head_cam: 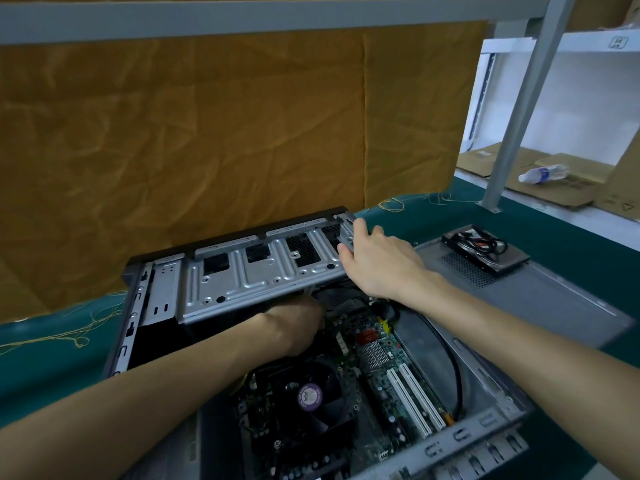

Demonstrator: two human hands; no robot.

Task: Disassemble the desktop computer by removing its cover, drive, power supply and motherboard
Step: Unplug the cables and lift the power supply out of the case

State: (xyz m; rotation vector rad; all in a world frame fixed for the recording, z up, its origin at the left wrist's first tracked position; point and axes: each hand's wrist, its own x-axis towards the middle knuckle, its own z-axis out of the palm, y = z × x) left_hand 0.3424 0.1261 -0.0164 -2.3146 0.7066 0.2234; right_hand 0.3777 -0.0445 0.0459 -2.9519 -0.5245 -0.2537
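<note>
The open computer case (485, 424) lies flat on the green mat, its motherboard (377, 362) and black CPU fan (308, 400) exposed. A silver drive cage (256, 275) is tilted up over the far end of the case. My right hand (374, 258) grips the cage's right edge. My left hand (298, 323) reaches under the cage toward black cables; its fingers are hidden. The removed grey cover (519, 292) lies to the right, with a drive (485, 249) and its cables on top.
A green mat (571, 237) covers the bench, with an orange cloth wall (207, 133) behind. A grey shelf post (512, 126) stands at the right rear. Flattened cardboard (561, 188) and a plastic bottle (543, 174) lie beyond it.
</note>
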